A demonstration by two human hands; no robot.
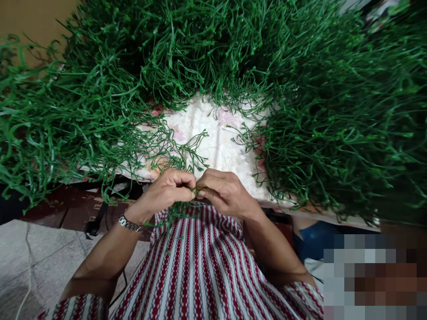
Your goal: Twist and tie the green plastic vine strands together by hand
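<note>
My left hand [167,192], with a metal watch [129,223] on its wrist, is closed in a pinch. Against it, fingertips nearly meeting, my right hand [226,190] pinches too. Between the fingertips runs a thin green branching stem [195,190], which looks like artificial greenery. More of the same green strands [180,211] hang below the left hand, over my lap. Just beyond my hands, loose stems [191,153] fan out on a floral white cloth [207,120]. The exact grip point is partly hidden by the fingers.
Large heaps of green stems surround the cloth: a left pile [66,111], a back pile [200,40] and a right pile [320,142]. The table's dark wooden edge [75,209] lies near my left forearm. At the lower right, another person is partly blurred out.
</note>
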